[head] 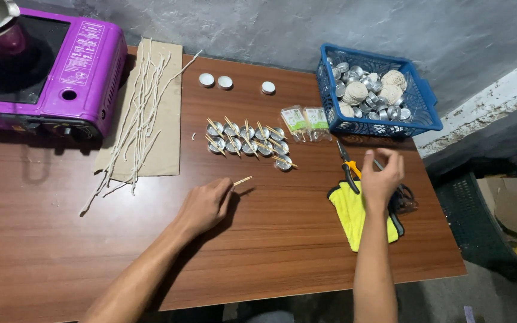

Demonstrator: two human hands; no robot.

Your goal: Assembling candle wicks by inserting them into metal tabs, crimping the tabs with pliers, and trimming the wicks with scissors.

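Note:
My left hand rests on the brown table and pinches a pair of thin wooden sticks that point toward the cups. Just beyond lie several small metal cups in two rows, each with sticks laid across it. My right hand is raised above a yellow cloth, fingers curled together; whether it holds something small I cannot tell. Yellow-handled pliers lie just left of that hand.
A blue basket of metal cups and string balls stands at the back right. Two small packets lie beside it. White wicks lie on cardboard. A purple stove sits at the back left. Three white caps lie behind the cups.

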